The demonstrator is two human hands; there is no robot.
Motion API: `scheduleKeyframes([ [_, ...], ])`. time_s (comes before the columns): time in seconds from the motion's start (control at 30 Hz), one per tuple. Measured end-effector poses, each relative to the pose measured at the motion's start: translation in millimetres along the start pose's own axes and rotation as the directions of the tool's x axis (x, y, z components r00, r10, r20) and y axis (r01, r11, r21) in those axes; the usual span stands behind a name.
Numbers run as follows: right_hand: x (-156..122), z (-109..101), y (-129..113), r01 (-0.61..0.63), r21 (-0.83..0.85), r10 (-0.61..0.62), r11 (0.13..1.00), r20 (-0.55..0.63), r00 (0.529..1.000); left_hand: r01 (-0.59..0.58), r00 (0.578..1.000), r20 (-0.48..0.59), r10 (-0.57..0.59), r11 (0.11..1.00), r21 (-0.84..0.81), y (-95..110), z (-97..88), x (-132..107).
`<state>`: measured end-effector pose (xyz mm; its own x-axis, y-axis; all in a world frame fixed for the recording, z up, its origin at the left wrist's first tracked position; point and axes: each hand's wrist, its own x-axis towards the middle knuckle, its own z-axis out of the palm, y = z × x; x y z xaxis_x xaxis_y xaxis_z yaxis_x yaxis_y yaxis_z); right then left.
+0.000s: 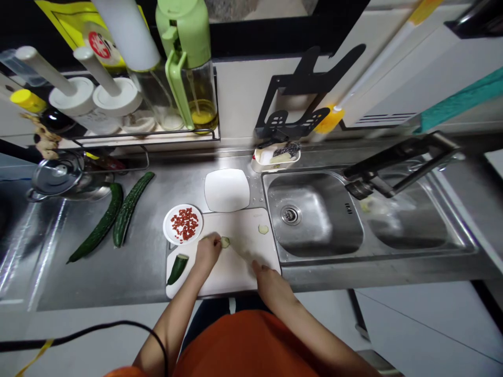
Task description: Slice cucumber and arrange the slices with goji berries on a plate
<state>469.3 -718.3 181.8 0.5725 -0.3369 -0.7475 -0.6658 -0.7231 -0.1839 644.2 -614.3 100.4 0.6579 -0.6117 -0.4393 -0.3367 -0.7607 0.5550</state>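
Note:
On the white cutting board, my left hand pinches a small pale-green cucumber slice between thumb and fingertips. My right hand is closed over the board's right side, around what looks like a knife; its pale blade is blurred and points toward the slice. Another cucumber slice lies flat near the board's upper right. A cut cucumber piece rests at the board's left, beside my left wrist. Overlapping the upper left corner is a white plate of small red pieces.
A white square plate sits behind the board. Two whole cucumbers lie left, near a lidded pot. The double sink and dark faucet are on the right. A green-topped oil bottle stands on the rack.

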Motion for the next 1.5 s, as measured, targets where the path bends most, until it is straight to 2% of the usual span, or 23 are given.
scheduleKeyframes([
  [0.13,5.0,2.2,-4.5,0.017,-0.016,-0.017,1.0,0.0,1.0,0.049,0.999,-0.024,-0.049,0.999,0.02,-0.8,3.2,-0.6],
  [0.4,6.2,0.3,-11.3,0.037,-0.031,-0.037,0.999,-0.017,0.999,0.077,0.997,-0.03,-0.077,0.997,0.028,0.4,4.6,0.2],
  [0.77,5.4,-5.1,-14.4,0.026,-0.054,-0.027,0.998,-0.025,0.999,0.046,0.998,-0.05,-0.046,0.999,-0.007,-3.1,7.0,0.2],
  [1.13,8.0,-16.1,-21.5,0.012,-0.016,-0.011,1.0,0.023,1.0,0.085,0.996,-0.029,-0.084,0.996,0.025,1.6,5.0,1.2],
  [1.27,4.6,-14.0,-16.9,0.025,-0.008,-0.025,1.0,0.029,0.999,0.085,0.996,-0.025,-0.084,0.996,0.023,0.4,5.5,1.6],
  [1.5,-5.8,-0.4,-0.7,-0.025,0.004,0.024,1.0,0.045,0.999,0.058,0.998,-0.036,-0.057,0.998,0.02,0.1,5.9,1.1],
])
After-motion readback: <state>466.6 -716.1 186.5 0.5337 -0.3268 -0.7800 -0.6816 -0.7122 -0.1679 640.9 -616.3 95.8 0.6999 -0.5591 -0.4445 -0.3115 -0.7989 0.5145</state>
